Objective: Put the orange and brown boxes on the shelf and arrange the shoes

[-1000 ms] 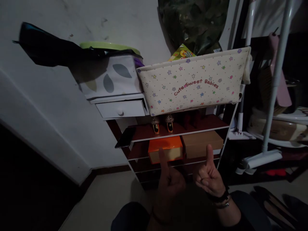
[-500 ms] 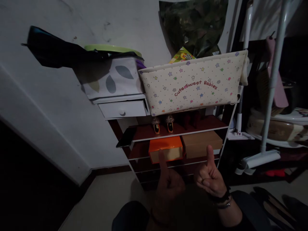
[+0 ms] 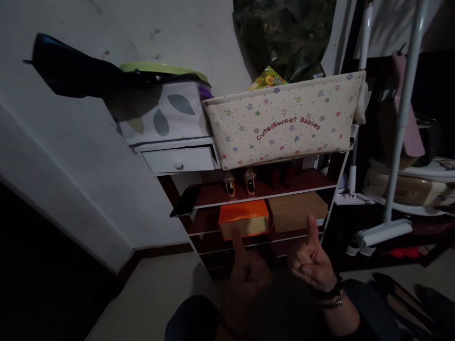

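Note:
In front of a dark red shelf (image 3: 305, 180) I hold up both hands, one index finger raised on each and the other fingers curled in. My left hand (image 3: 250, 272) is in deep shadow, its fingertip overlapping the lower front of an orange box (image 3: 245, 213) in my view. Better lit, my right hand (image 3: 314, 265) points up just below a brown cardboard box (image 3: 296, 211). I see nothing held in either one. Whether a fingertip touches a box I cannot tell. A pair of heeled shoes (image 3: 250, 182) stands on the board above the orange box.
A star-patterned fabric bin (image 3: 284, 130) tops the shelf, beside a leaf-patterned box (image 3: 181, 113) over a small white drawer (image 3: 177, 161). A phone (image 3: 185, 202) juts past the shelf's left end. At right are a white-handled mop (image 3: 386, 232), a pink brush (image 3: 412, 128) and dark shoes (image 3: 405, 300) on the floor.
The view has shifted slightly, so the shelf and its contents sit a little higher and further left. Both hands keep nearly the same pose; the left fingertip has moved slightly left.

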Demonstrator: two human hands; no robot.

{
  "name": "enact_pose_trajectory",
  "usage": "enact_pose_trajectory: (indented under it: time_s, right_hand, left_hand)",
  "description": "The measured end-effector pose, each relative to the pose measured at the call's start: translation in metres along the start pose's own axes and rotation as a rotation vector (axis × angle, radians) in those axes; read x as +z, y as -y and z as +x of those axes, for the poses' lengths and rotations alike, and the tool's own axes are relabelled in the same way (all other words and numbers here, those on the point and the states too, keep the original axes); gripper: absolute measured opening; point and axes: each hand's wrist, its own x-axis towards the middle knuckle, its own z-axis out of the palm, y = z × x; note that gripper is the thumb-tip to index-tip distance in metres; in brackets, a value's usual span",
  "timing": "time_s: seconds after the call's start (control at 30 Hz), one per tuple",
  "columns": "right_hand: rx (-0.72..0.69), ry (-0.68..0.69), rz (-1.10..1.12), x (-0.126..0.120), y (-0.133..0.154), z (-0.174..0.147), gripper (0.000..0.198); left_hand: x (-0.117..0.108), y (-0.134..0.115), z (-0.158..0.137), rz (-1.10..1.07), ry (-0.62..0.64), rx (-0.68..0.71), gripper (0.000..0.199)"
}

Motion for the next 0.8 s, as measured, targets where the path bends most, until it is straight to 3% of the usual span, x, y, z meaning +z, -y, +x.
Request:
enact_pose_trajectory:
  time_s: [0.1, 0.17, 0.23, 0.3, 0.37, 0.47, 0.57, 0.63, 0.7, 0.77, 0.8]
  right_hand:
    - [0.038, -0.102, -0.049, -0.005, 0.005, 0.002, 0.085]
    - [0.078, -0.144, -0.186, -0.015, 0.008, 0.005, 0.054]
    - [0.158, -0.141, -0.501, -0.033, 0.007, 0.009, 0.026]
    - [0.27, -0.066, -0.897, -0.057, 0.002, 0.011, 0.042]
    - [0.363, 0.099, -1.227, -0.083, -0.011, 0.009, 0.05]
    - [0.411, 0.364, -1.548, -0.118, -0.038, -0.001, 0.038]
    - [0.423, 0.439, -1.717, -0.141, -0.064, -0.014, 0.024]
    - [0.361, 0.435, -1.749, -0.146, -0.073, -0.018, 0.026]
    - [0.19, 0.403, -1.75, -0.142, -0.068, -0.015, 0.032]
    - [-0.053, 0.298, -1.73, -0.133, -0.047, -0.003, 0.034]
    - [-0.176, 0.222, -1.718, -0.128, -0.032, 0.007, 0.033]
  left_hand:
    - [-0.007, -0.001, 0.003, 0.048, -0.069, -0.07, 0.098]
    - [-0.02, -0.001, 0.009, 0.176, -0.088, -0.143, 0.06]
    - [-0.04, 0.001, 0.018, 0.488, -0.06, -0.234, 0.022]
    - [-0.063, 0.008, 0.027, 0.869, 0.016, -0.308, 0.017]
    - [-0.086, 0.019, 0.033, 1.134, 0.138, -0.357, 0.014]
    - [-0.113, 0.045, 0.037, 1.377, 0.32, -0.359, 0.012]
    - [-0.131, 0.071, 0.036, 1.481, 0.376, -0.228, 0.013]
    - [-0.14, 0.08, 0.036, 1.49, 0.395, -0.089, 0.013]
    - [-0.147, 0.076, 0.038, 1.465, 0.371, 0.071, 0.013]
    - [-0.155, 0.057, 0.043, 1.375, 0.181, 0.183, 0.012]
    - [-0.159, 0.042, 0.046, 1.31, -0.007, 0.208, 0.011]
